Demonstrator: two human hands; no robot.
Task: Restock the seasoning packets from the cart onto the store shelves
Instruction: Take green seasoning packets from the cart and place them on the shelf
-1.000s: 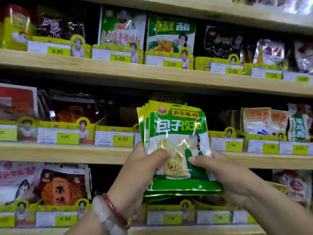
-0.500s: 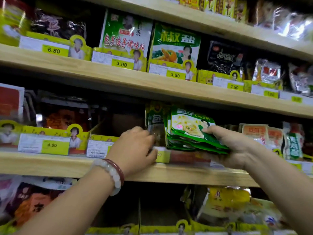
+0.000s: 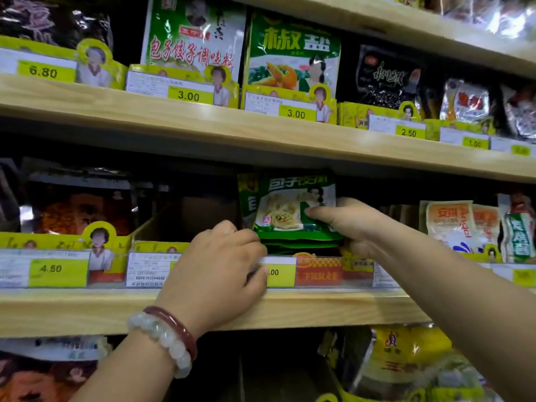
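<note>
A stack of green seasoning packets [image 3: 285, 211] stands tilted in a slot on the middle wooden shelf [image 3: 319, 307], under the upper shelf board. My right hand [image 3: 348, 224] grips the stack from the right, thumb on the front packet. My left hand [image 3: 220, 265], with two bracelets on its wrist, has curled fingers on the yellow price-label strip [image 3: 280, 272] at the slot's front left, by the stack's lower corner. Whether it holds the strip I cannot tell.
An open cardboard display tray [image 3: 174, 227] sits left of the green stack. Dark and orange packets [image 3: 78, 210] fill the far left, white and orange packets [image 3: 464, 224] the right. The upper shelf [image 3: 261, 126] carries green and black packets close above. Yellow bags [image 3: 406, 364] lie below.
The green stack has gone from in front of the shelf into the middle-shelf slot and now stands more upright. My left hand left the packets and sits at the label strip.
</note>
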